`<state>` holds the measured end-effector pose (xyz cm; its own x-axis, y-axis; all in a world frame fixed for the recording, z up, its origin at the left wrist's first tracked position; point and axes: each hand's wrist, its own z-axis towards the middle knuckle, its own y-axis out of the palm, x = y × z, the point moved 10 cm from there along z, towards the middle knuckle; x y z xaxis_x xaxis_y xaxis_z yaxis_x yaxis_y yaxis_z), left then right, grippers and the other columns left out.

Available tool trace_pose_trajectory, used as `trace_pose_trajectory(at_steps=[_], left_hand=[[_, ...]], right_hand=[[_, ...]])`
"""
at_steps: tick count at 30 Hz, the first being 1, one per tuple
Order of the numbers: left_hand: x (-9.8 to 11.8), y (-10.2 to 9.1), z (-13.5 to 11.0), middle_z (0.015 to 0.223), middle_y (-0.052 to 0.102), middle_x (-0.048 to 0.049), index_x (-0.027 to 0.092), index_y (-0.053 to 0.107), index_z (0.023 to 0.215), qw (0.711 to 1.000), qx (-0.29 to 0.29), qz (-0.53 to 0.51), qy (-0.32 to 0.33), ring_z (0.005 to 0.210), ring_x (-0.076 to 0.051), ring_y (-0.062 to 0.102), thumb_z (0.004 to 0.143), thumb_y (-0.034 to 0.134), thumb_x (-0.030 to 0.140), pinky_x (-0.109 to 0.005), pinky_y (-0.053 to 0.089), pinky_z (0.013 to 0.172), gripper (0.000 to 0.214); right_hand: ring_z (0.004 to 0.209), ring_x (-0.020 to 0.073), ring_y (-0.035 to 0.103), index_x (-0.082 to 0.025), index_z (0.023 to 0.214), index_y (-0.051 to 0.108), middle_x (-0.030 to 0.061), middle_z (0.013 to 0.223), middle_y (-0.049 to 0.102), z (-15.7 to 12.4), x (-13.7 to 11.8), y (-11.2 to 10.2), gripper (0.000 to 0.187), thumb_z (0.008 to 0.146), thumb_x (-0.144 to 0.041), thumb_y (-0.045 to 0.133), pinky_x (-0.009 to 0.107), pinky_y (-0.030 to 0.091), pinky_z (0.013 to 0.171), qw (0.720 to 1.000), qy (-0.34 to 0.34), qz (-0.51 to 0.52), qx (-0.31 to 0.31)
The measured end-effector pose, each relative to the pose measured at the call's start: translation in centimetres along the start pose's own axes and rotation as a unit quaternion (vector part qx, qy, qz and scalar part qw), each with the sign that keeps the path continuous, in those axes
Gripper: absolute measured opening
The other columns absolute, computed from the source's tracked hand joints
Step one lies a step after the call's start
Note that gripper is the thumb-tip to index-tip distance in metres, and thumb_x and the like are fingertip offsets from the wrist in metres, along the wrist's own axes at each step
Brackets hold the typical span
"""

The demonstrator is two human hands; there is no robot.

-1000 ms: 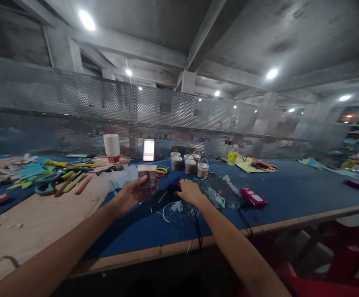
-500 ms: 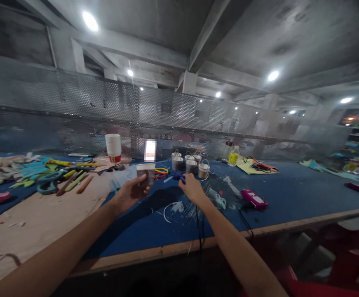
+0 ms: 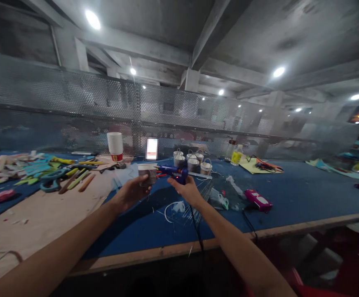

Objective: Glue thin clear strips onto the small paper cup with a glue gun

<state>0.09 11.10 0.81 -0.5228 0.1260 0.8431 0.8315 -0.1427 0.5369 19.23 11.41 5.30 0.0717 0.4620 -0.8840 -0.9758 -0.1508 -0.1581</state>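
My left hand [image 3: 132, 190] is wrapped round a paper cup [image 3: 147, 175] with a white upper band and a dark wrapped body, held upright above the blue table. In my right hand [image 3: 187, 189] is a blue hot glue gun [image 3: 172, 170], its nozzle pointing left at the cup's upper edge. I cannot tell whether the tip touches the cup. A glue stick [image 3: 199, 175] pokes out of the gun's back end, and a black cord hangs from its handle. Behind the gun, several small wrapped cups with wire handles [image 3: 193, 163] stand together.
A stack of white paper cups [image 3: 115, 145] stands back left. Scissors [image 3: 53, 177], craft knives and paper scraps crowd the left side. Thin wires [image 3: 194, 206] lie below my right hand. Rightward are a magenta box [image 3: 258, 200], a yellow bottle [image 3: 237, 156] and yellow paper [image 3: 250, 166].
My right hand has lifted the glue gun off the table and brought its nozzle up to the cup's upper edge. The left hand still holds the cup in nearly the same place.
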Motion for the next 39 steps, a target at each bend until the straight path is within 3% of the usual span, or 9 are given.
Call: trace_pose_trajectory(at_steps=[8,14,22,27,30,39], left_hand=[[-0.2,0.0,0.2,0.098,0.082,-0.0104,0.013,0.078,0.113,1.0,-0.014,0.016,0.01,0.066,-0.016,0.069,0.09,0.072,0.013,-0.025,0.058,0.062,0.023],[-0.1,0.1,0.0,0.106,0.082,-0.0118,0.013,0.078,0.112,0.999,-0.016,0.026,0.013,0.067,-0.017,0.068,0.089,0.074,0.015,-0.028,0.057,0.064,0.024],[0.0,0.4,-0.2,0.093,0.08,-0.0112,0.017,0.081,0.103,0.999,-0.025,0.039,0.02,0.068,-0.018,0.068,0.088,0.076,0.017,-0.029,0.054,0.063,0.016],[-0.2,0.2,0.0,0.097,0.081,-0.011,0.015,0.081,0.102,0.999,-0.023,0.035,0.016,0.07,-0.018,0.069,0.09,0.075,0.016,-0.028,0.054,0.065,0.013],[-0.2,0.1,0.0,0.095,0.081,-0.01,0.015,0.08,0.1,0.999,-0.021,0.037,0.014,0.071,-0.018,0.069,0.091,0.074,0.015,-0.027,0.055,0.066,0.011],[0.0,0.4,-0.4,0.09,0.081,-0.0071,0.012,0.079,0.099,0.999,-0.012,0.035,0.008,0.069,-0.017,0.069,0.092,0.072,0.012,-0.027,0.054,0.066,0.01]], right_hand=[[0.074,0.0175,0.059,-0.015,0.092,0.081,0.0018,0.078,0.072,-0.3,-0.1,0.4,0.041,0.079,-0.054,0.081,0.028,0.048,0.069,1.0,-0.001,-0.011,-0.002],[0.093,0.0251,0.071,-0.015,0.109,0.082,0.0063,0.098,0.081,-0.4,-0.9,0.9,0.045,0.082,-0.051,0.08,0.036,0.056,0.088,1.0,-0.016,0.007,-0.024],[0.106,0.0289,0.073,-0.016,0.115,0.08,0.007,0.107,0.081,-0.4,-1.4,1.1,0.045,0.084,-0.048,0.08,0.042,0.058,0.097,0.999,-0.036,0.006,-0.034],[0.116,0.031,0.071,-0.018,0.113,0.079,0.0093,0.119,0.079,-0.3,-1.1,1.2,0.044,0.082,-0.05,0.081,0.047,0.053,0.108,0.998,-0.055,0.024,-0.032],[0.117,0.0301,0.07,-0.019,0.111,0.077,0.009,0.119,0.079,-0.2,-0.9,1.2,0.045,0.082,-0.053,0.081,0.045,0.054,0.107,0.997,-0.063,0.024,-0.032],[0.098,0.0245,0.066,-0.022,0.093,0.065,0.0026,0.087,0.066,-0.7,-1.6,0.5,0.036,0.087,-0.055,0.077,0.035,0.057,0.085,0.994,-0.1,-0.033,-0.02]])
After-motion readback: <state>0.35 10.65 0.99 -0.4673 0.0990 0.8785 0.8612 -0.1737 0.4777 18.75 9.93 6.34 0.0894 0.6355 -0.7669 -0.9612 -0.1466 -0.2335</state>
